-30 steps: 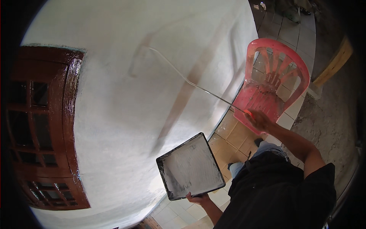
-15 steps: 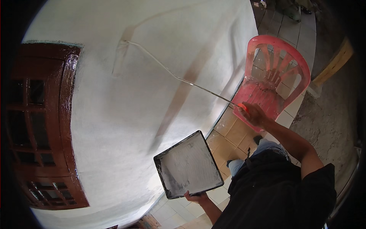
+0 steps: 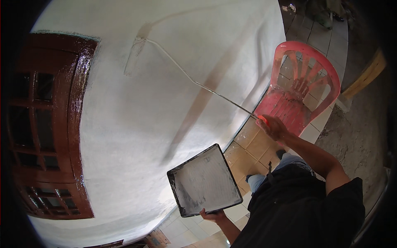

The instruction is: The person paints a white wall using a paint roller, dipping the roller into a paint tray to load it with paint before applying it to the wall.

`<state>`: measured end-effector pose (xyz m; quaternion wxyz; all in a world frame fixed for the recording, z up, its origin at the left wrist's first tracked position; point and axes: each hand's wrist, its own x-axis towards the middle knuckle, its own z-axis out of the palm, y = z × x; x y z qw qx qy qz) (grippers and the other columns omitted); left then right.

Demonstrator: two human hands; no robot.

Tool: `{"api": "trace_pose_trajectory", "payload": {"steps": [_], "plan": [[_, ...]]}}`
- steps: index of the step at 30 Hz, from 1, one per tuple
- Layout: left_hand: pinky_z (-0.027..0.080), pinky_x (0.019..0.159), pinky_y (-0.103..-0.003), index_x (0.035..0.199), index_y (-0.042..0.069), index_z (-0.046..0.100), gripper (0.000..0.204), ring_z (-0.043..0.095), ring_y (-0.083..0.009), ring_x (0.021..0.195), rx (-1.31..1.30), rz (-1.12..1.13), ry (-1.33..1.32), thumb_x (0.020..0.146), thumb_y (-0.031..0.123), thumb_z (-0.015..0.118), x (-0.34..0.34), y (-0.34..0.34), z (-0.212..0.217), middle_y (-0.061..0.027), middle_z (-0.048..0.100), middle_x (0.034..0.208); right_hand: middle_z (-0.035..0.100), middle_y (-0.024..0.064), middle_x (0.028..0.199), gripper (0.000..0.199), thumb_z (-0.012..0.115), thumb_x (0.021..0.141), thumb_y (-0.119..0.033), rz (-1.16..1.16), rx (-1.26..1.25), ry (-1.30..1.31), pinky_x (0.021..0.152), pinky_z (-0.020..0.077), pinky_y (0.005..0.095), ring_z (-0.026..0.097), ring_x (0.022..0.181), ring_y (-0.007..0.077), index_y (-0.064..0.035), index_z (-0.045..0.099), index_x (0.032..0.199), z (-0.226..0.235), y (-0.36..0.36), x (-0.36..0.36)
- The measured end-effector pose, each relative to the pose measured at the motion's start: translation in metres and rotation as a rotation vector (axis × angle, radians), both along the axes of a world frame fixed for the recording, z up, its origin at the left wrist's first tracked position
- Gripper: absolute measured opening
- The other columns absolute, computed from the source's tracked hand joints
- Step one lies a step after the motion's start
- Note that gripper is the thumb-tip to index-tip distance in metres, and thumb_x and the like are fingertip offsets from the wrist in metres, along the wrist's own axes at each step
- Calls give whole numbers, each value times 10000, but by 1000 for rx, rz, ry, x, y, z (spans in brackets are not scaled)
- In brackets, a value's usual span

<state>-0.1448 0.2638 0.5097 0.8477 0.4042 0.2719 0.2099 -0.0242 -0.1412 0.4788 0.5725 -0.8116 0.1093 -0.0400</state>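
A white plastered wall [image 3: 173, 107] fills most of the view, with a glossy brown wooden window frame [image 3: 53, 124] at its left and tan floor tiles [image 3: 256, 144] along its foot. The right hand [image 3: 273, 127] is closed around the orange grip of a long-handled paint roller [image 3: 134, 56], whose thin pole runs up and left to the roller head pressed against the wall high up, near the window's top corner. The left hand [image 3: 213, 215] grips the lower edge of a dark paint tray [image 3: 204, 180] smeared with white paint, held flat and well apart from the roller. The step in hand looks like rolling white paint onto the upper wall (the reach is long); the next stroke would need steady pressure and a line kept clear of the brown frame. A red plastic chair [image 3: 302, 89] stands just behind the right hand. Left fingers are mostly hidden under the tray, and how much paint the roller carries is hard to make out.
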Motion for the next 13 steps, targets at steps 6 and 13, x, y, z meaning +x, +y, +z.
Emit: {"api": "trace_pose_trajectory", "payload": {"steps": [6,13], "plan": [[420,881,-468,1239,29,416,686,488,-327,1087,-6,37,-16,641,346,533,-4,-4,-3,-145,500,1171,612,194,832,422,414,919,-447,-52,-90,28,698,460,442,593,826,403,-65,586,972,-63,-4,-26],[417,886,-473,1245,27,405,694,488,-325,1082,-53,-30,-32,642,345,536,-4,-2,0,-142,494,1181,636,201,872,498,386,928,-474,22,-15,-63,753,482,388,643,900,298,-33,582,1052,-31,0,-7]]}}
